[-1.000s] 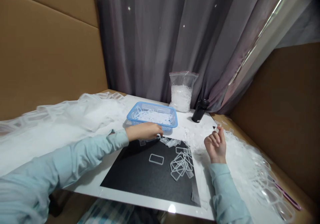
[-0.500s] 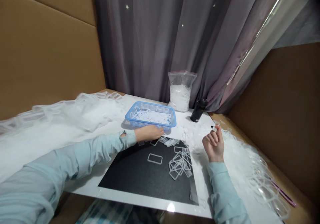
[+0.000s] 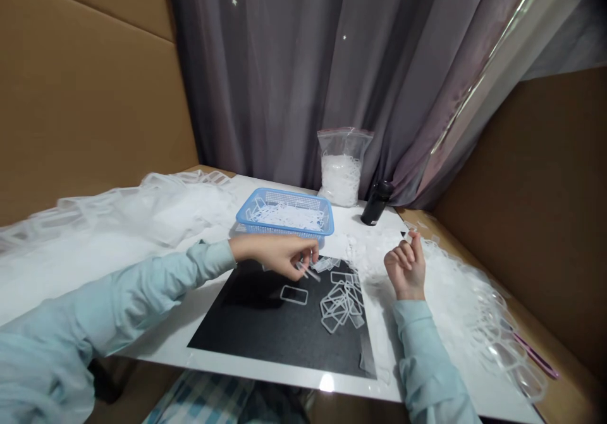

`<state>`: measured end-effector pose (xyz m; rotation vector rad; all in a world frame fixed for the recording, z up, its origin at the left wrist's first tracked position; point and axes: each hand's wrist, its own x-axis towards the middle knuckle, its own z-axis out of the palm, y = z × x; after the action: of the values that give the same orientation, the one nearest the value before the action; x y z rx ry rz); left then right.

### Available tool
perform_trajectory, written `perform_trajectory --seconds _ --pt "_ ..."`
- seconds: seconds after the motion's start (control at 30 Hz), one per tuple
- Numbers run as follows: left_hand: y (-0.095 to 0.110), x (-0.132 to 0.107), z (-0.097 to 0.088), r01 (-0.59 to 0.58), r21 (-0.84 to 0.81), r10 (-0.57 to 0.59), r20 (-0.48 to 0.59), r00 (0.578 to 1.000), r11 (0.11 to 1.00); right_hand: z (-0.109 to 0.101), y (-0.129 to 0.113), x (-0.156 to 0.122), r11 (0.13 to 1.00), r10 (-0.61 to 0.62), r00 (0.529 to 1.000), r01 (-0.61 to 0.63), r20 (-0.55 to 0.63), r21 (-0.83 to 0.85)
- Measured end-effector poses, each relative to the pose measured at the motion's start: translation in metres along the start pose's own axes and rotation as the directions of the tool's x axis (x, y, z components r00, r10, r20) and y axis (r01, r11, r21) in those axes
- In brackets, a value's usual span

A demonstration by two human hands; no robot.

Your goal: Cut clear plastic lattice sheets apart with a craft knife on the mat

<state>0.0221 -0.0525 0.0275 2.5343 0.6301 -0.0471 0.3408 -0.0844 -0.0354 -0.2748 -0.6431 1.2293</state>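
Over the far part of a black mat (image 3: 237,329), my left hand (image 3: 284,254) is closed in a pinch on a thin clear plastic frame (image 3: 310,272), which hangs tilted from the fingertips. Below it, a single rectangular frame (image 3: 294,295) lies flat on the mat. A loose heap of similar frames (image 3: 339,307) covers the mat's right side. My right hand (image 3: 406,265) is raised to the right of the mat, thumb and forefinger pressed together and the other fingers curled. Whatever is between its fingertips is too small to make out.
A blue basket (image 3: 284,229) of small white pieces stands behind the mat. Behind it are a zip bag (image 3: 341,181) of white pieces and a black bottle (image 3: 377,203). Plastic frames pile up at left (image 3: 118,215) and right (image 3: 474,316). Cardboard walls (image 3: 85,76) flank the table.
My left hand has come from the basket's front edge nearer over the mat, and a clear frame now shows in its fingers. My right hand has stayed almost still.
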Motion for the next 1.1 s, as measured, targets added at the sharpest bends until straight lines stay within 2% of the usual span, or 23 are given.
perform_trajectory --seconds 0.07,0.13,0.3,0.4,0.5,0.6,0.73,0.83,0.97,1.1 --pt "0.002 0.001 0.007 0.000 -0.057 0.005 0.091 0.996 0.998 0.001 0.000 0.000 1.000 0.000 1.000 0.000 -0.002 0.003" --pt "-0.001 0.003 0.017 0.016 -0.069 -0.006 0.134 0.991 0.998 0.001 0.000 0.000 1.000 0.001 1.000 -0.001 -0.005 0.004" --pt "-0.007 0.007 0.033 0.013 0.017 -0.014 0.065 0.998 1.000 0.001 0.000 0.000 1.000 0.001 1.000 -0.001 -0.007 -0.001" --pt "-0.005 0.007 0.033 -0.008 0.069 0.006 0.031 1.000 0.998 0.002 0.000 0.000 1.000 0.003 1.000 -0.003 -0.010 -0.003" --pt "0.002 0.012 0.032 -0.072 0.074 0.069 0.045 0.997 0.995 0.002 0.000 0.000 1.000 0.004 1.000 -0.004 -0.014 0.000" --pt "0.011 0.023 0.035 -0.160 0.072 0.158 0.034 0.987 0.984 0.001 0.000 0.001 1.000 0.005 1.000 -0.005 -0.013 -0.002" --pt "0.019 0.048 0.044 -0.219 0.129 0.224 -0.019 0.975 0.967 0.000 0.000 0.001 1.000 0.009 1.000 -0.009 -0.006 -0.007" --pt "0.019 0.063 0.049 -0.253 0.164 0.253 0.023 0.967 0.953 0.000 0.000 0.001 1.000 0.005 1.000 -0.005 -0.001 -0.010" --pt "0.019 0.070 0.050 -0.246 0.204 0.240 0.055 0.969 0.947 0.000 0.000 0.001 1.000 0.001 1.000 0.000 0.003 -0.019" --pt "0.020 0.063 0.048 -0.213 0.246 0.211 0.035 0.977 0.946 0.000 0.000 0.001 1.000 -0.001 1.000 0.001 -0.003 -0.022"
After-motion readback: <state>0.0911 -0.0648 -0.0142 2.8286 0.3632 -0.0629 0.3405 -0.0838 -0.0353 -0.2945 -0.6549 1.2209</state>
